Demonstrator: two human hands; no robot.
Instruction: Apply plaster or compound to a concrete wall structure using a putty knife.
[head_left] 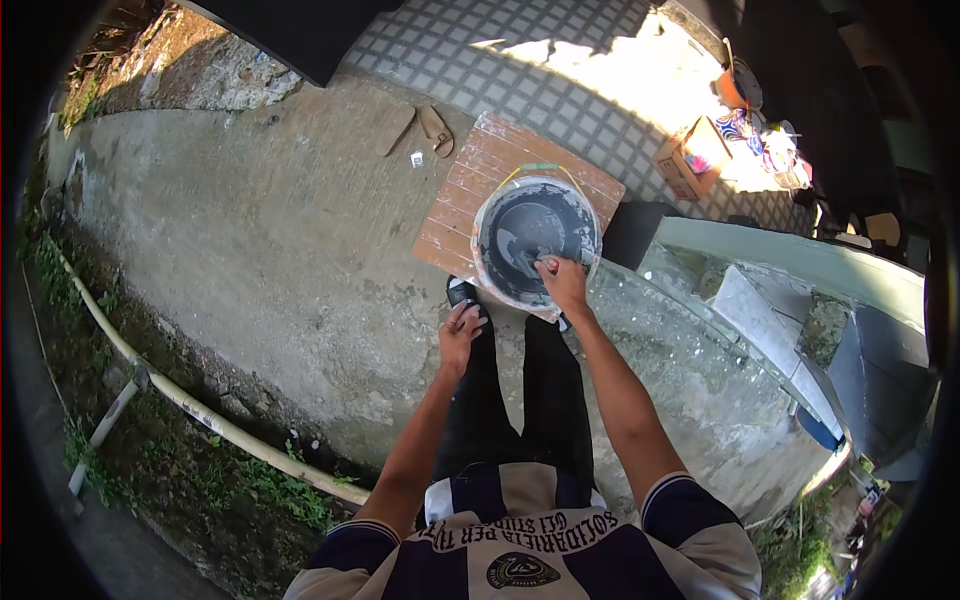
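Note:
A round bucket [482, 262] with a grey-smeared inside stands on a brown slatted board [450, 228]. Wet grey mix [535, 222] lies in the bottom of it. My right hand [566, 284] reaches over the near right rim, its fingers closed around a small tool with a red end [551, 266]. The tool's lower part dips toward the mix, and its exact kind is hard to make out. Away from the bucket, my left hand [461, 336] hangs above my left leg and shoe, fingers loosely apart and holding nothing.
A yellow handle with a green grip [540, 166] lies against the bucket's far rim. Sandals [436, 131] rest on the concrete beyond the board. At the far right stands a cardboard box [692, 160]. A pale pipe rail [215, 425] borders the planted slope on the left.

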